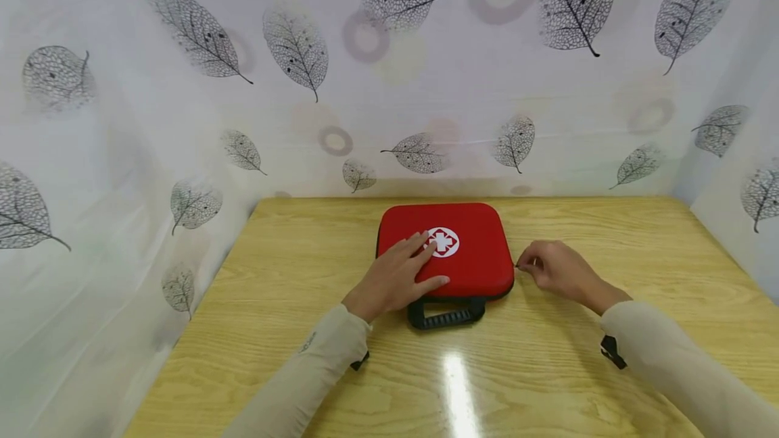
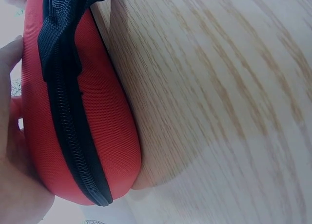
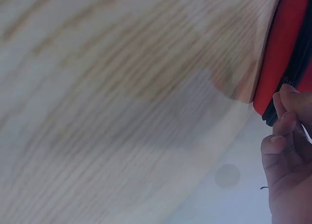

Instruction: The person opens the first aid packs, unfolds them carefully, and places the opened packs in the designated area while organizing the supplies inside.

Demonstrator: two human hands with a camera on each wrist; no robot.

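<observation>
A red zippered first-aid case point(image 1: 475, 222) with a white cross emblem lies flat on the table, its black handle point(image 1: 453, 318) toward me. My left hand point(image 1: 395, 276) rests on the lid's left part with fingers spread, one fingertip over the emblem. At the case's right side my right hand point(image 1: 556, 269) pinches a small zipper pull point(image 1: 517, 266) between thumb and forefinger. The right wrist view shows those fingertips at the black zipper point(image 3: 295, 63). Along the side seen in the left wrist view, the zipper point(image 2: 68, 126) looks shut.
The wood-grain table point(image 1: 304, 249) extends around the case on all sides. Behind it and to both sides hangs a pale cloth point(image 1: 426, 107) printed with leaves. A bright glare point(image 1: 459, 391) lies on the tabletop in front.
</observation>
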